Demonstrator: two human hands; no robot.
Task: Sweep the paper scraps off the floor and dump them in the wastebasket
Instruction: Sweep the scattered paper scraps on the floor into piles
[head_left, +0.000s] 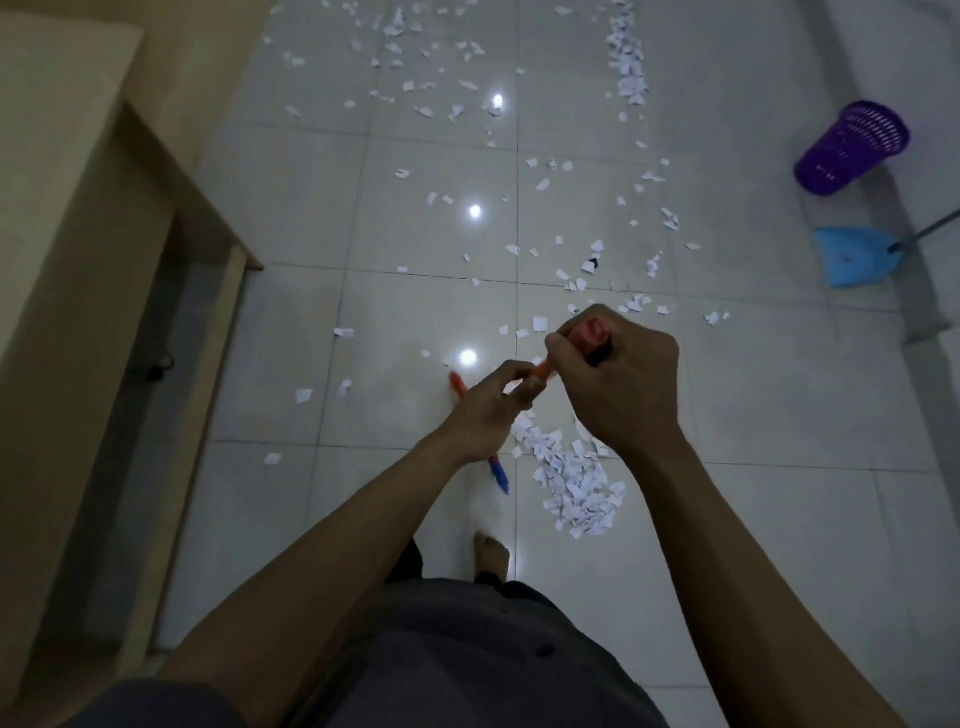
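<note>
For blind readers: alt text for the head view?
Left hand and right hand grip a broom handle above a pile of paper scraps on tiles. More scraps lie ahead; a purple wastebasket and blue dustpan sit at right.

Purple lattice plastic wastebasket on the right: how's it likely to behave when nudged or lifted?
Probably light: the purple lattice plastic wastebasket has openwork walls. Likely tippy, since its base looks narrower than its rim. It may also slide when bumped, as the glossy white floor tiles look slick.
</note>
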